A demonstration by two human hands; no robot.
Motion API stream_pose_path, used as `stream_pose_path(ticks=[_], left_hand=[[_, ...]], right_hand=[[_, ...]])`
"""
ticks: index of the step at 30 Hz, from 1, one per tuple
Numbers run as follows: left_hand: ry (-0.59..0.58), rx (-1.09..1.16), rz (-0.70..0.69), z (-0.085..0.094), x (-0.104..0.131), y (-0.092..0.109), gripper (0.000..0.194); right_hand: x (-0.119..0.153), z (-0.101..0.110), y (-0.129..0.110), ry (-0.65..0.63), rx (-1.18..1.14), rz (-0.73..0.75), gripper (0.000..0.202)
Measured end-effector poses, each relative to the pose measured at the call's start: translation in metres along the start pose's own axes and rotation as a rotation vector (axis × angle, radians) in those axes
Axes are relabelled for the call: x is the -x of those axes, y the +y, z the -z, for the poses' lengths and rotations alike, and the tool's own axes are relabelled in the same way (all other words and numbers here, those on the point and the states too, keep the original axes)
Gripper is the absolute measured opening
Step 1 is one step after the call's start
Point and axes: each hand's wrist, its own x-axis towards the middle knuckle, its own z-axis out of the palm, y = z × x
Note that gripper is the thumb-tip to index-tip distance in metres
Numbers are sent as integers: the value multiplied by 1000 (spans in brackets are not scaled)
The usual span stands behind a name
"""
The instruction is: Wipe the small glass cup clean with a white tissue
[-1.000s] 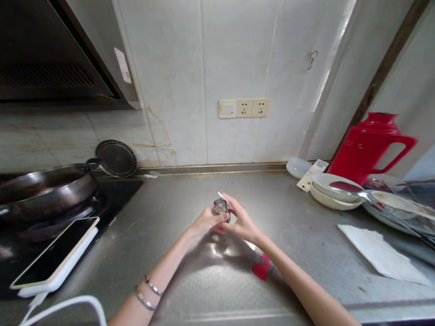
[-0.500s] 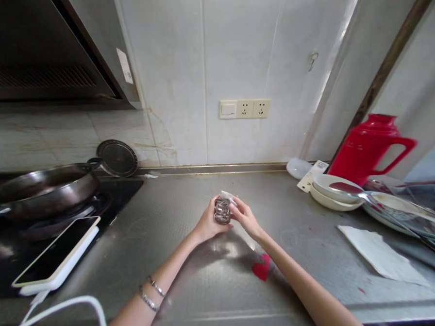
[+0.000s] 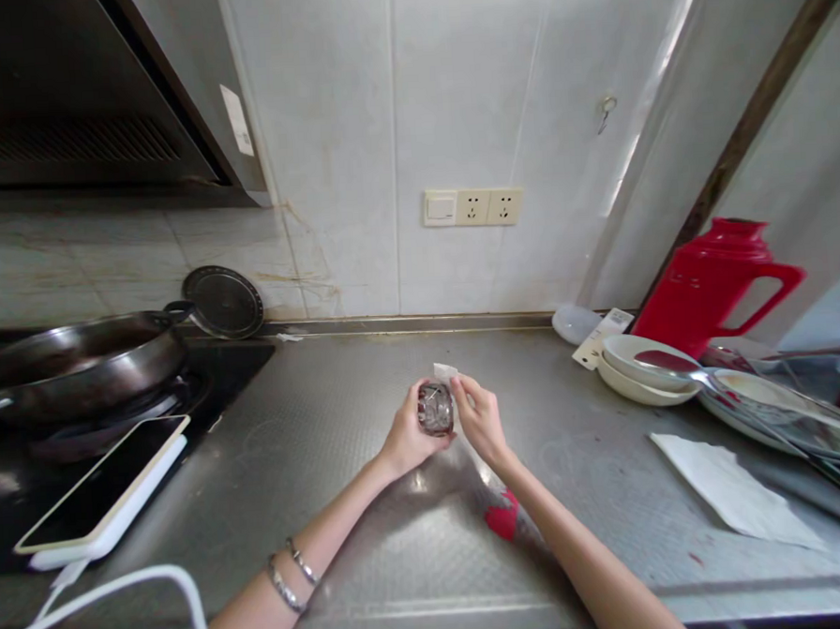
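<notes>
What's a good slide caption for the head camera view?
Left hand holding a small clear glass-like container, right hand beside it, above a grey metal countertop.

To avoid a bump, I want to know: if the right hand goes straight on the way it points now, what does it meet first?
Probably the small white piece at its fingertips, just above the small clear object in the left hand. Depth is unclear from this view.

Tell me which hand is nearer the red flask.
Right. The right hand is well to the left of the red flask; the left hand, holding the small clear container, is farther left.
</notes>
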Motion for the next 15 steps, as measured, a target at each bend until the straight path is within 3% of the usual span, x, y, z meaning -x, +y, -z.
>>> stream_pose_path(ticks=[6, 12, 15], left_hand=[[57, -19, -22, -1, -2, 0, 80], [124, 37, 105, 2, -7, 2, 73], [131, 48, 97, 4, -8, 1, 73]], right_hand=[[3, 2, 0, -94, -50, 145, 30], [7, 3, -8, -203, -74, 324, 33], [6, 4, -13, -128, -81, 306, 32]])
